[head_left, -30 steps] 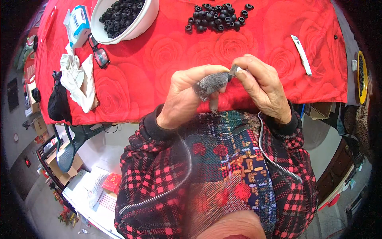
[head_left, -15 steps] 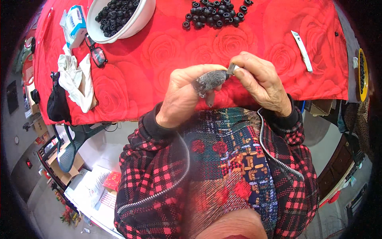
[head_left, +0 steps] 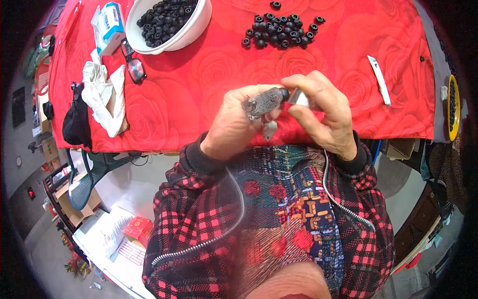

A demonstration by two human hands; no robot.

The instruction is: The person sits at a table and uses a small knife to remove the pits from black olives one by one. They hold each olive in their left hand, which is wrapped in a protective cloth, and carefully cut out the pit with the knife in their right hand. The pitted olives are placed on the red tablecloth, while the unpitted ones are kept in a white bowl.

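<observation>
My left hand point(head_left: 228, 117) is closed, pinching a small round black part point(head_left: 284, 93) beside its index finger. A grey knitted cover point(head_left: 264, 102) sits over its thumb, and a greyish wrap point(head_left: 269, 130) shows on a lower fingertip. Close to the right of the black part, my right hand point(head_left: 327, 115) pinches a small flat silvery blade-like piece point(head_left: 298, 97) between thumb and fingers. Whether the blade piece touches the black part I cannot tell. Farther off on the table lies a loose pile of similar black parts point(head_left: 283, 33).
A white bowl point(head_left: 191, 31) full of black parts stands at the far left, near a blue-white box point(head_left: 110, 27), glasses point(head_left: 134, 67), white cloth gloves point(head_left: 102, 94) and a black pouch point(head_left: 76, 119). A white utility knife point(head_left: 379, 79) lies right on the red tablecloth point(head_left: 214, 65).
My right hand has drawn slightly back, its fingers a little wider, showing more of the silvery piece and the black part. The table's things have shifted right and down in view.
</observation>
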